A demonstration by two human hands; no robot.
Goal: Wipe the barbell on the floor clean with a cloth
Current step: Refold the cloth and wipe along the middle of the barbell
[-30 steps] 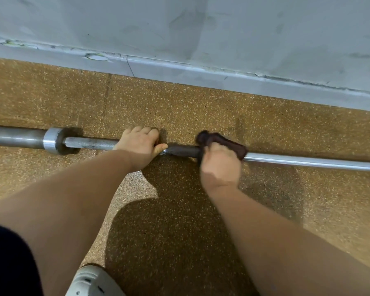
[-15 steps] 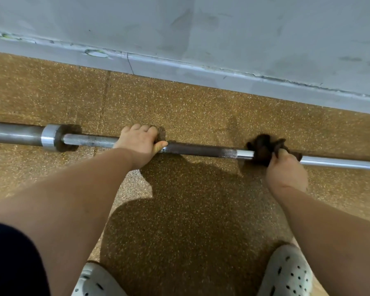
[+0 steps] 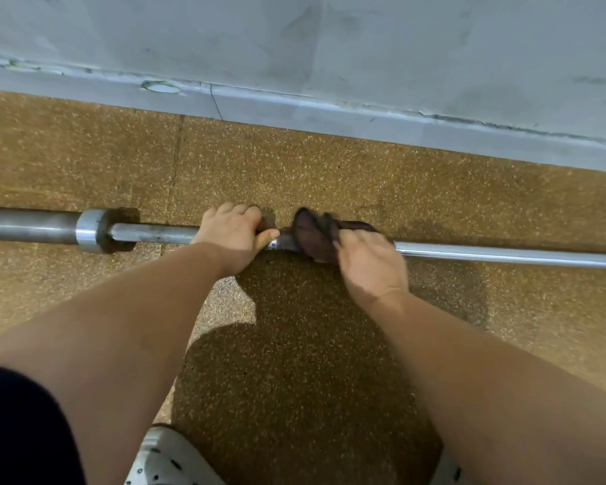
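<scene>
A steel barbell [image 3: 504, 256] lies across the brown speckled floor, running left to right, with its collar [image 3: 91, 231] and thick sleeve at the left. My left hand [image 3: 232, 232] is wrapped over the shaft just right of the collar. Right beside it, my right hand [image 3: 371, 264] presses a dark brown cloth [image 3: 315, 236] around the shaft. Only a short stretch of bar shows between the two hands.
A grey wall with a pale baseboard [image 3: 329, 113] runs parallel behind the bar. A white perforated shoe [image 3: 168, 460] shows at the bottom edge, between my arms. Open floor lies on both sides of the bar.
My right hand has slid the cloth leftward along the shaft, back close to my left hand, after reaching out to the right half a second ago. The left hand has stayed put.
</scene>
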